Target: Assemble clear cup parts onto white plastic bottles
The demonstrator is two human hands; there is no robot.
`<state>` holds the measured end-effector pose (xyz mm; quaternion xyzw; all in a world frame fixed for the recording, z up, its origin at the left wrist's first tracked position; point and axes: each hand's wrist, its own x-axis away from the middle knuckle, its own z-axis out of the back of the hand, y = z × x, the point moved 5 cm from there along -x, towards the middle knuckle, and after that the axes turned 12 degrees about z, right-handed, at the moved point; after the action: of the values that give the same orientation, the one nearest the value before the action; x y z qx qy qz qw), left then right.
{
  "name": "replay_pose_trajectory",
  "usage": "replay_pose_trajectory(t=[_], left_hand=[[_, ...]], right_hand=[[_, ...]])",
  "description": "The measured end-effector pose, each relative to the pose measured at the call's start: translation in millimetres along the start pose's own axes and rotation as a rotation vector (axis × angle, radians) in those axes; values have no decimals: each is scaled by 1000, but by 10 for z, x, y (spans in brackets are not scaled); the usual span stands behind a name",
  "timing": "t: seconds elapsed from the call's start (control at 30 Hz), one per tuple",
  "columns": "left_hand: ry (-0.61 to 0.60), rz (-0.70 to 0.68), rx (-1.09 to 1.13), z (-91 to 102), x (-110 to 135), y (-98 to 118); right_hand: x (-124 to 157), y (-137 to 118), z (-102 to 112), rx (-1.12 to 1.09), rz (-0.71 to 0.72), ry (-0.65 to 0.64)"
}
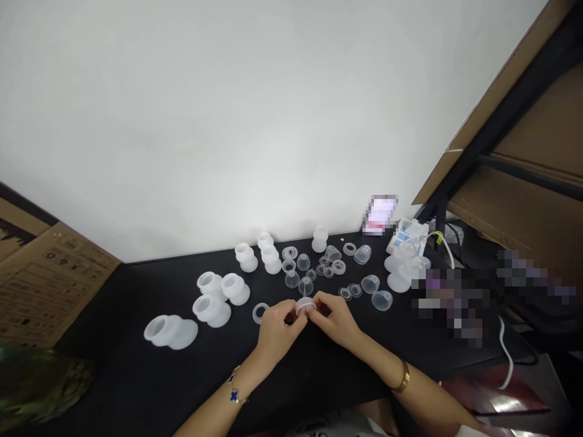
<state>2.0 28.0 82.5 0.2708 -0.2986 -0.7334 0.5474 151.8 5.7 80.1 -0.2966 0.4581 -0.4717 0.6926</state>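
Between my left hand and my right hand, a translucent white bottle collar with a thin pointed tip standing up from it is pinched in the fingertips of both. Just left of my left hand lies a loose collar ring. Beyond the fingers sits a clear dome cap, with several more domes and flat rings behind it. Right of my right hand are a clear disc-like piece and two domes, one being a tipped clear cap. My fingers partly hide the collar's underside.
Wide-necked white bottles stand or lie at the left, including a white bottle. At the back stands another white bottle. Assembled bottles and a white box are at right, near a propped phone. A cardboard box borders the left.
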Motion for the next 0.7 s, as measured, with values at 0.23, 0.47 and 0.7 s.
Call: replay_pose_trajectory(t=[0.23,0.47,0.7], left_hand=[[9,-5,-7,3,-1,16],[24,-23,-13,20,9,25],[17,-23,-30,23,14,41]], right_hand=[[-6,-19,3,14,0,-12],[-9,-33,4,35,5,-7],[2,-10,0,43,20,-3]])
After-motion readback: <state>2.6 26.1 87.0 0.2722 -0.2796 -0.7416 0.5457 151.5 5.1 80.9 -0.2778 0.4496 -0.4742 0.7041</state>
